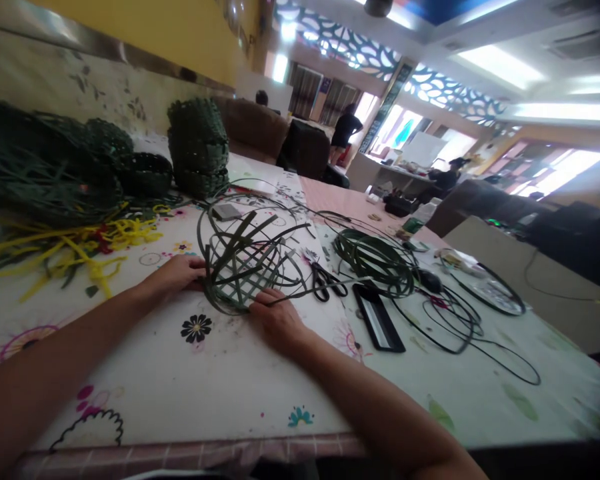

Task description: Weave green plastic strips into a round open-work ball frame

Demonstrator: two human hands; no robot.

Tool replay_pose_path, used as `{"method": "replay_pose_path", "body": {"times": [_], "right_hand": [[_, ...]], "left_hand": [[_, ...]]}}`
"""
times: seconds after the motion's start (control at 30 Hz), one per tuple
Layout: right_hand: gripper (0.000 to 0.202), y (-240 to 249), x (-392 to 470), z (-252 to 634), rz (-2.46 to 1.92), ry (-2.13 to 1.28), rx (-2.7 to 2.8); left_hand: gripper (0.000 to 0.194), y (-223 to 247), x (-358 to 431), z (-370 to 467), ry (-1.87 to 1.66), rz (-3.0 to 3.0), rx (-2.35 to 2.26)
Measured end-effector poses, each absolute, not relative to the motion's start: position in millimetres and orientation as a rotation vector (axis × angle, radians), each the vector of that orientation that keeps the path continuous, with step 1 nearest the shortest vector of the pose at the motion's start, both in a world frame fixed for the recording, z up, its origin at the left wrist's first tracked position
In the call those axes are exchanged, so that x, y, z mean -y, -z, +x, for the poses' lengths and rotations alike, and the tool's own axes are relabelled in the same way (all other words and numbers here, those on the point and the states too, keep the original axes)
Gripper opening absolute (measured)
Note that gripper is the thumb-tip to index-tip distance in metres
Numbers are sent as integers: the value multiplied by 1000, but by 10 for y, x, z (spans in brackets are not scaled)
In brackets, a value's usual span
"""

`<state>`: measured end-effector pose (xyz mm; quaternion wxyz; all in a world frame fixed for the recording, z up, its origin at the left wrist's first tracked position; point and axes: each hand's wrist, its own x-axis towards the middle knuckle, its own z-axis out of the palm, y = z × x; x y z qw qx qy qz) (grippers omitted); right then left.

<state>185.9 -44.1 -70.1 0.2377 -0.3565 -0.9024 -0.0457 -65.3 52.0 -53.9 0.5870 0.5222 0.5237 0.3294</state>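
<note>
A loosely woven basket of dark green flat strips lies on the flowered tablecloth before me, its strip ends sticking up and curling round. At its left side, my left hand has its fingers closed on the edge; the fingertips are partly hidden behind the strips. My right hand pinches the near right rim, thumb and fingers together. From that hand a long strip runs off to the right. Black-handled scissors lie just right of the basket, and a small grey block sits behind it.
A coil of green strip and a black tray lie on the right. Finished-looking green baskets stand at the back left, near yellow strips. Looser strip loops spread farther right. A person stands in the background.
</note>
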Motion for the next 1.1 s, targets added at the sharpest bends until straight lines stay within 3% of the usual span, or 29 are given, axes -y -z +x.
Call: {"method": "replay_pose_path", "body": {"times": [0.17, 0.3, 0.4, 0.47, 0.7, 0.93, 1.1], "right_hand": [[21, 694, 385, 1890, -907, 38, 2428], [20, 593, 346, 1997, -839, -219, 2275], [17, 547, 312, 2105, -891, -452, 2108], [17, 539, 283, 2167, -951, -537, 2023], [17, 470, 181, 2339, -1004, -687, 1884], [15, 509, 110, 2505, -1003, -746, 1796], [16, 463, 127, 2490, -998, -739, 1868]], "left_hand": [[31, 610, -590, -724, -741, 1155, -1167], [38, 510, -532, -729, -716, 1145, -1123], [49, 423, -451, -666, -815, 1177, -1051], [47, 383, -411, -618, -943, 1231, -1015], [28, 303, -367, -604, -1150, 1762, -956], [33, 314, -324, -592, -1129, 1919, -853], [37, 348, -323, -569, -929, 1876, -881]]}}
